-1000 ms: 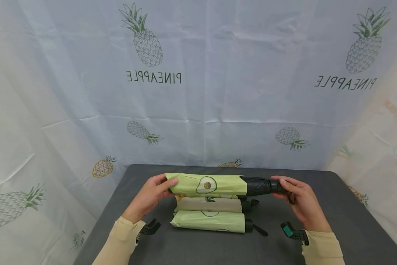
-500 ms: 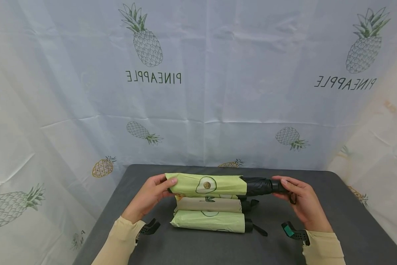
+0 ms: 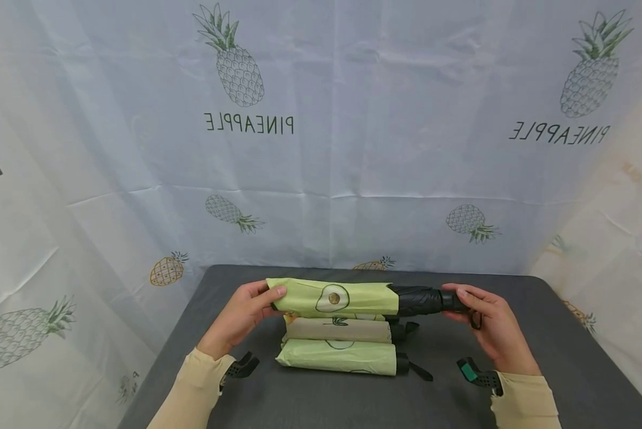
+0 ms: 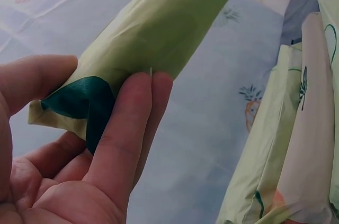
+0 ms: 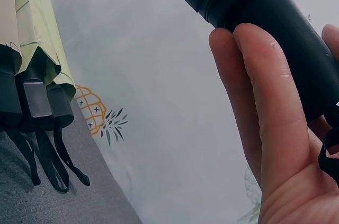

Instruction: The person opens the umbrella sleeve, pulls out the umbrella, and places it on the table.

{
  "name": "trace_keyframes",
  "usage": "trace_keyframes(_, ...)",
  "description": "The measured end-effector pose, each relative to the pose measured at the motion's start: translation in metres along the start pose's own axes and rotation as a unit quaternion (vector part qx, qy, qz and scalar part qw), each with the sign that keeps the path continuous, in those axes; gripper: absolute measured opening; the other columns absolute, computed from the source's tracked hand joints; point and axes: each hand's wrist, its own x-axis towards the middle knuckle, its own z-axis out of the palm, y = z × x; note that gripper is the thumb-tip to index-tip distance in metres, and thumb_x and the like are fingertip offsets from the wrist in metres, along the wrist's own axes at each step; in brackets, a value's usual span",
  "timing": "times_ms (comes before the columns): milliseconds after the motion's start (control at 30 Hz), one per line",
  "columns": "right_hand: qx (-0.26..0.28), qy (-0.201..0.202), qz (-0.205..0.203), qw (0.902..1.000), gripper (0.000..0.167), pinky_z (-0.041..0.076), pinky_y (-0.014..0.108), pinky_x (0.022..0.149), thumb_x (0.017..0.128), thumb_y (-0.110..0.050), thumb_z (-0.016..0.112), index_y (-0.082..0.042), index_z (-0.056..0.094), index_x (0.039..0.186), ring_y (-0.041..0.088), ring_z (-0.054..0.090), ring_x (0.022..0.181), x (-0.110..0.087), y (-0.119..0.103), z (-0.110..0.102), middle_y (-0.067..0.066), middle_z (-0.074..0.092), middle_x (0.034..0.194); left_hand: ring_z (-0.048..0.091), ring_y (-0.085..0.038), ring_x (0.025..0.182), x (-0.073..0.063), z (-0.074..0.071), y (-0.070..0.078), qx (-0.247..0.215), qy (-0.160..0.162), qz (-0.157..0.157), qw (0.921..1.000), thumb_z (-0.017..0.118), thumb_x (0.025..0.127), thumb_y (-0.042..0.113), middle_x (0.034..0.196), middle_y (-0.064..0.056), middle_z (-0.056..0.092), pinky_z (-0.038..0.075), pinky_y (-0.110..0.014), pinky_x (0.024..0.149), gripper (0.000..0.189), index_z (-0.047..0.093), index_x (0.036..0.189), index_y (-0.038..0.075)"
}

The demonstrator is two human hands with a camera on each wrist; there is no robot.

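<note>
A folded black umbrella [image 3: 418, 301] is held level above the table, partly inside a light green avocado-print sleeve [image 3: 299, 297]. My left hand [image 3: 242, 316] pinches the left end of that sleeve between thumb and fingers. Dark green lining [image 4: 79, 98] shows at this end in the left wrist view. On the other side, my right hand [image 3: 495, 325] grips the black handle [image 5: 296, 49], with a strap loop [image 5: 329, 155] hanging from it. Below lie a beige sleeved umbrella [image 3: 348, 330] and a light green one [image 3: 337, 357]; another green sleeve [image 3: 371, 317] is mostly hidden behind.
The dark grey table [image 3: 321, 405] reaches back to a white pineapple-print curtain [image 3: 385, 155]. Black handles and loose straps [image 5: 53, 166] of the lying umbrellas point right. Each wrist wears a black bracket [image 3: 479, 376].
My right hand has shifted slightly right with the handle, so a little more black umbrella shows beyond the sleeve. The left hand and the lying umbrellas stay put.
</note>
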Motion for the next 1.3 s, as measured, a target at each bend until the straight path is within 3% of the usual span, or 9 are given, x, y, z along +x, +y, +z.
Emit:
trace_keyframes(367,0.018,0.002,-0.013,0.9997,0.037,0.067,0.029,0.093,0.117,-0.006,0.045,-0.012,0.078,0.133,0.013,0.080,0.104,-0.002,-0.003,-0.005,-0.007,0.072,0.130,0.075,-0.019,0.115,0.000,-0.004,0.000,-0.005,0.012,-0.007,0.9999,0.063,0.112,0.031,0.132,-0.008,0.070,0.057,-0.054,0.114,0.051,0.057,0.149,-0.005)
trace_keyframes(600,0.019,0.009,-0.023,0.9995,0.037,0.067,0.030,0.091,0.116,-0.004,0.045,-0.007,0.077,0.134,0.013,0.078,0.107,-0.003,-0.002,-0.009,-0.005,0.073,0.129,0.075,-0.018,0.114,-0.002,-0.006,0.002,-0.006,0.012,-0.003,0.9999,0.063,0.112,0.030,0.130,-0.007,0.070,0.063,-0.040,0.106,0.051,0.056,0.148,-0.006)
trace_keyframes(1300,0.044,0.003,-0.031,0.9986,0.040,0.067,0.030,0.091,0.117,-0.002,0.042,-0.008,0.077,0.134,0.014,0.078,0.109,-0.007,-0.004,-0.020,-0.004,0.073,0.130,0.075,-0.018,0.116,-0.002,-0.011,0.002,0.001,0.017,-0.007,0.9998,0.064,0.112,0.030,0.133,-0.008,0.069,0.063,-0.038,0.106,0.052,0.055,0.149,-0.006)
